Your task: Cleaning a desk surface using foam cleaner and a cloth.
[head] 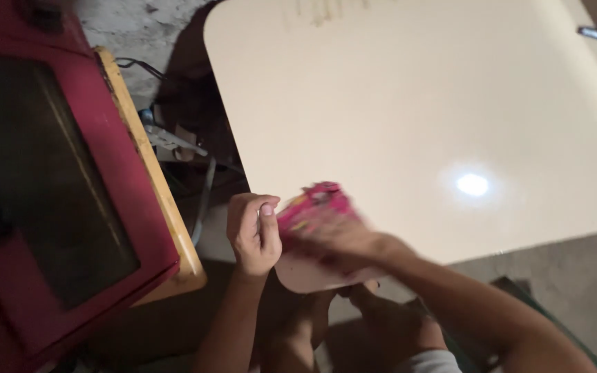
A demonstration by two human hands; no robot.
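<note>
One pink packet (pixel 312 206), two hands gripping

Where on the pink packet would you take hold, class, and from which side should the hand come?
Grip the pink packet at its upper end, coming from the table side. That end shows free above the table's near corner, while the lower part is covered: the left hand pinches its left edge and the blurred right hand lies across it. Its exact shape is too blurred to tell.
</note>
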